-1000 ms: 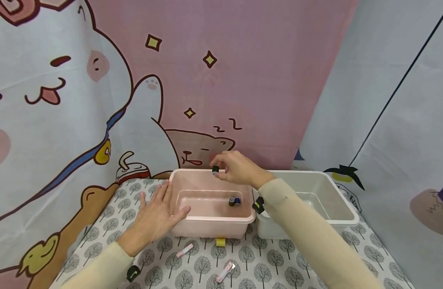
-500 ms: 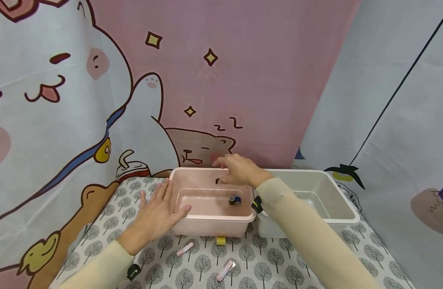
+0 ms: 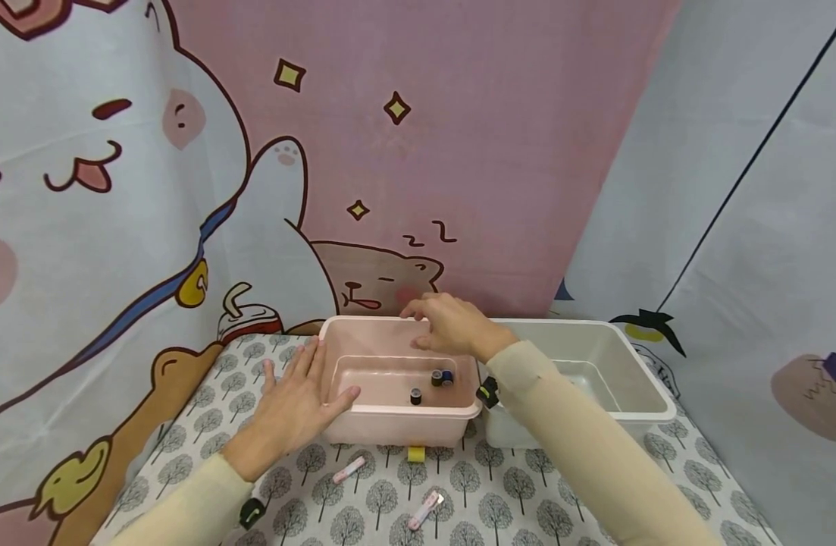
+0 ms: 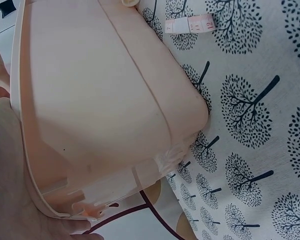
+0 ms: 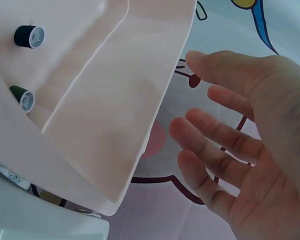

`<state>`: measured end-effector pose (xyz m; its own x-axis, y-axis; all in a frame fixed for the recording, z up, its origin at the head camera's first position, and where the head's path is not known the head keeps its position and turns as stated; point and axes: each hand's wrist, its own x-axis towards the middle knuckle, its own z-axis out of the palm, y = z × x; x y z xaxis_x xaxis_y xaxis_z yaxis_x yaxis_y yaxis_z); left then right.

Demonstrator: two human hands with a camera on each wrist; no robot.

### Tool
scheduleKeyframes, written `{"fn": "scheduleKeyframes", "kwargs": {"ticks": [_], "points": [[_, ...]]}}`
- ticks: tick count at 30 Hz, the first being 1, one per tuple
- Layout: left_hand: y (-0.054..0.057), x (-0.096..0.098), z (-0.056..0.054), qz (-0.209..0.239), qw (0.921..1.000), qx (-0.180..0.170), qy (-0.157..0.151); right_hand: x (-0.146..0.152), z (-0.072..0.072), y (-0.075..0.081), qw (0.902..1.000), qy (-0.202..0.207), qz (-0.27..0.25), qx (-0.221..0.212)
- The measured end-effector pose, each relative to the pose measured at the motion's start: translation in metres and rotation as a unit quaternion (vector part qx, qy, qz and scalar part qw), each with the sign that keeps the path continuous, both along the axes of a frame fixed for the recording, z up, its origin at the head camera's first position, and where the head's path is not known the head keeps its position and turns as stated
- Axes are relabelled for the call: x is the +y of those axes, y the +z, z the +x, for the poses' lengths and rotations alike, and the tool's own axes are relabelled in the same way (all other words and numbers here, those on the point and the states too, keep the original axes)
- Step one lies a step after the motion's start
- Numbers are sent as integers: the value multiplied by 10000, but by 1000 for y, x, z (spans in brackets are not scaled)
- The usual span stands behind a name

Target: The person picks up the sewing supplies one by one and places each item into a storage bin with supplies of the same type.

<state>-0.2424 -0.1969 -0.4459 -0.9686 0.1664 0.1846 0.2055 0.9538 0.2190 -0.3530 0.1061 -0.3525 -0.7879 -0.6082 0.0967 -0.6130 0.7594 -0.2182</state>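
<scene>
My right hand [image 3: 452, 324] hovers over the back right of the pink bin [image 3: 397, 422], its fingers apart and holding nothing. Below it, inside the bin, a black spool of thread [image 3: 415, 396] stands near the front wall. Farther right in the bin, a dark green spool [image 3: 436, 378] and a blue spool [image 3: 448, 377] sit side by side. In the right wrist view, two of the thread spools [image 5: 29, 37] show white ends. My left hand [image 3: 291, 406] rests against the bin's left rim with straight fingers; the left wrist view shows it at the bin's edge [image 4: 21, 100].
A white bin [image 3: 636, 418] stands right beside the pink one. In front, on the tree-patterned cloth [image 3: 383, 500], lie two pink-and-white folded tape measures, one to the left [image 3: 349, 470] and one nearer [image 3: 426, 511], and a small yellow item [image 3: 416, 454]. A printed curtain [image 3: 499, 152] hangs behind.
My right hand has let go of the black spool, which dropped into the pink bin and now sits near its front wall. The left hand has stayed on the rim.
</scene>
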Motion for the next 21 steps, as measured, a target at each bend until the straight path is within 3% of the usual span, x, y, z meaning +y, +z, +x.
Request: {"fn": "scheduleKeyframes", "kwargs": {"ticks": [21], "points": [[0,-1,1,-16,10000,51,-12,8,30,8,9996,-53,-157,207]]}}
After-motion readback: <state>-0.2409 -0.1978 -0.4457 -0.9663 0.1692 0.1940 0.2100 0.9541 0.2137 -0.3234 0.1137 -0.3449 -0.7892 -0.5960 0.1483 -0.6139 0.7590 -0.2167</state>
